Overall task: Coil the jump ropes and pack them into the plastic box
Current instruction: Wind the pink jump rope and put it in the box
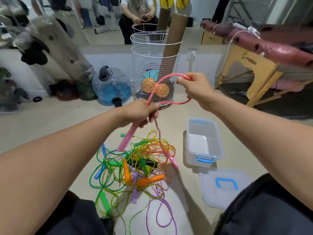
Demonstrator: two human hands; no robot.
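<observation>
The pink jump rope (153, 92) is held up between both hands, above the floor (50, 126). The left hand (140, 112) has its fingers curled round the rope's pink handle (127, 139), which slants down and to the left out of the fist, and round the cord where it leaves the grip. From there the cord arcs up and right to the right hand (194, 85), which pinches it between thumb and fingertips — a loop sags back beneath that hand toward the left one. Another strand hangs from the left hand down into the tangled pile of ropes (132, 170) on the floor, a heap of green, yellow, orange, purple and blue cords and handles lying below and between the forearms. Both arms reach forward, the right hand raised higher and further out than the left. The plastic box (203, 143) sits open on the floor just right of the pile, under the right forearm, its lid (225, 187) lying beside it — nearer the person.
</observation>
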